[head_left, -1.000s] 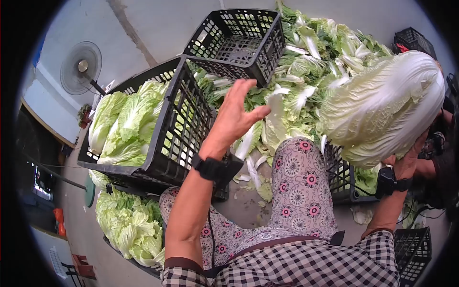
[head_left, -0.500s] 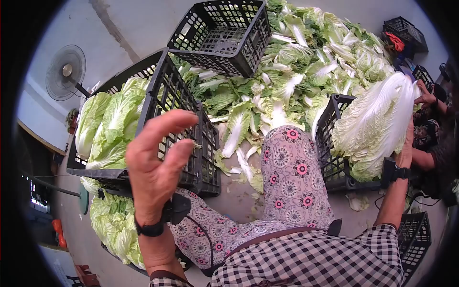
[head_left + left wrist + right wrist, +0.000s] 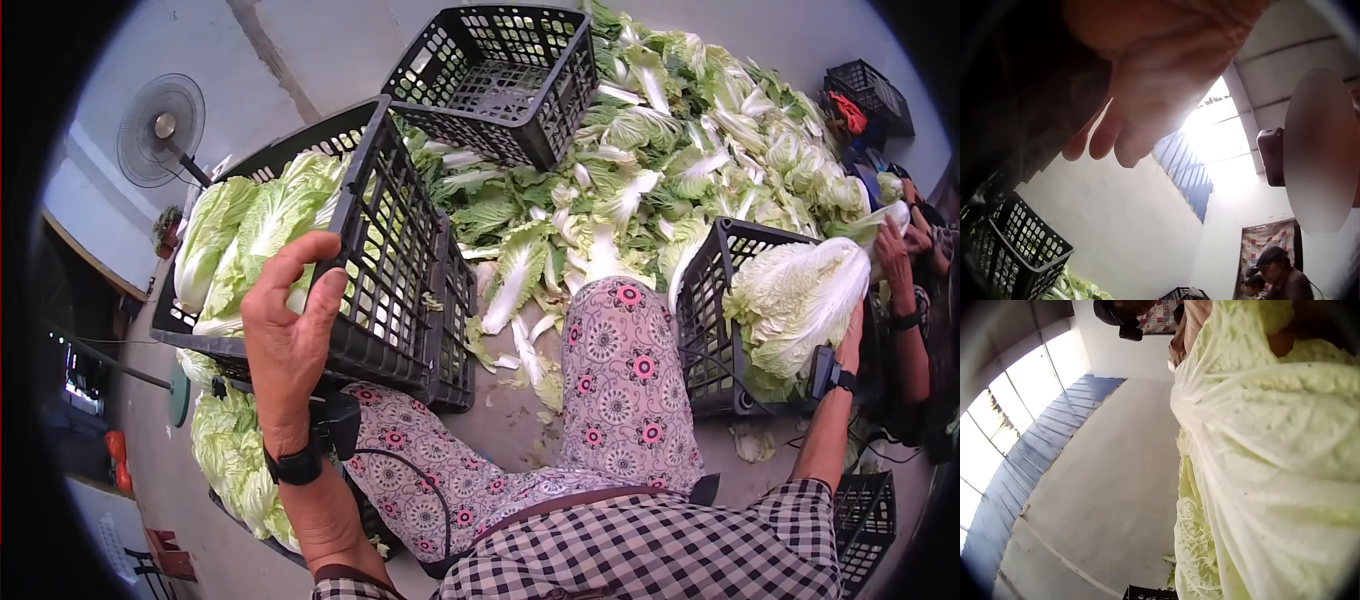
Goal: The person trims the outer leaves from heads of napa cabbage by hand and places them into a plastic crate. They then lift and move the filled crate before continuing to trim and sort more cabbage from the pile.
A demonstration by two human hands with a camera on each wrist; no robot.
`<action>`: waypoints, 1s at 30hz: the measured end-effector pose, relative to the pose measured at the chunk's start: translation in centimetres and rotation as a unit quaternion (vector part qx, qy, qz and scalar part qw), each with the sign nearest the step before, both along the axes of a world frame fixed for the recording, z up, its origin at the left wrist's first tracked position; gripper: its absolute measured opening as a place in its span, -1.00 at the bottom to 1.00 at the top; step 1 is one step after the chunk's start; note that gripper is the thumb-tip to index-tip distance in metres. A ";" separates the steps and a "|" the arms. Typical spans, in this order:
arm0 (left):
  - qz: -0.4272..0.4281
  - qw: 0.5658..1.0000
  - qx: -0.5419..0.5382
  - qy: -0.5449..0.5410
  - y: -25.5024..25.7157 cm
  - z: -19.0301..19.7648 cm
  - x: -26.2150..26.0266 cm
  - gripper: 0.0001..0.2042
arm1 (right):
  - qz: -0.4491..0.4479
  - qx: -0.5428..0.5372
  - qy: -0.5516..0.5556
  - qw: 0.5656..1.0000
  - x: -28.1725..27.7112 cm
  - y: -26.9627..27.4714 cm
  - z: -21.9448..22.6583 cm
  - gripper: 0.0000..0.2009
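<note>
In the head view, a pale napa cabbage (image 3: 795,310) lies tilted in the mouth of the black crate (image 3: 715,290) at the right, its white base up. My right hand (image 3: 852,335) holds it along its outer side, with most of the fingers hidden behind it. The same cabbage (image 3: 1260,462) fills much of the right wrist view. At the left, my left hand (image 3: 288,335) holds nothing, fingers loosely bent and thumb apart. It overlaps the near corner of a tall black crate (image 3: 385,270) packed with napa cabbages (image 3: 275,220).
Trimmed cabbage leaves (image 3: 620,200) are heaped behind my knees. An empty black crate (image 3: 495,90) stands at the heap's left. More cabbages (image 3: 240,455) sit low at the left, near a standing fan (image 3: 163,125). Another person's hand (image 3: 895,265) is close by at the right.
My right hand has lowered the napa cabbage from above the right crate into its mouth. My left hand has moved from above the knees leftward to the tall crate's near corner.
</note>
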State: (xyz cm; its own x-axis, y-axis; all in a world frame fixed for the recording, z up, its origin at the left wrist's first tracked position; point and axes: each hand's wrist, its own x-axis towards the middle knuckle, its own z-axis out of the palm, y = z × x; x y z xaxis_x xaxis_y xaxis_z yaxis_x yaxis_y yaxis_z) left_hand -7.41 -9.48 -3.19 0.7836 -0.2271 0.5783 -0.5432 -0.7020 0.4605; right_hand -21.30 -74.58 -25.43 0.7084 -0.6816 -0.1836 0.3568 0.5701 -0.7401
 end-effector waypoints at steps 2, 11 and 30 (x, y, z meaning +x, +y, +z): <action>0.002 1.000 -0.001 -0.001 -0.1 0.0 -0.2 -0.77 | 0.002 0.000 0.009 1.000 -0.4 -2.1 -1.6 -0.47; 0.007 0.993 0.102 -0.066 -0.5 0.4 0.0 -0.78 | 0.130 -0.221 0.493 0.831 1.7 -12.2 -18.7 -0.46; -0.041 0.996 0.063 -0.049 1.0 0.6 -0.2 -0.74 | -0.056 -0.430 0.188 0.881 9.3 -12.1 -6.3 -0.62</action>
State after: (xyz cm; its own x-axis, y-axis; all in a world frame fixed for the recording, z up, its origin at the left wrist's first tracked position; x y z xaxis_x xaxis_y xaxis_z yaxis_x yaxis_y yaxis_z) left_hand -7.57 -8.46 -2.57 0.7003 -0.3636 0.6143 -0.6397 -0.7015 0.3140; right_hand -11.99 -86.73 -31.73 0.6263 -0.7458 0.2271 0.0119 -0.2822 -0.9593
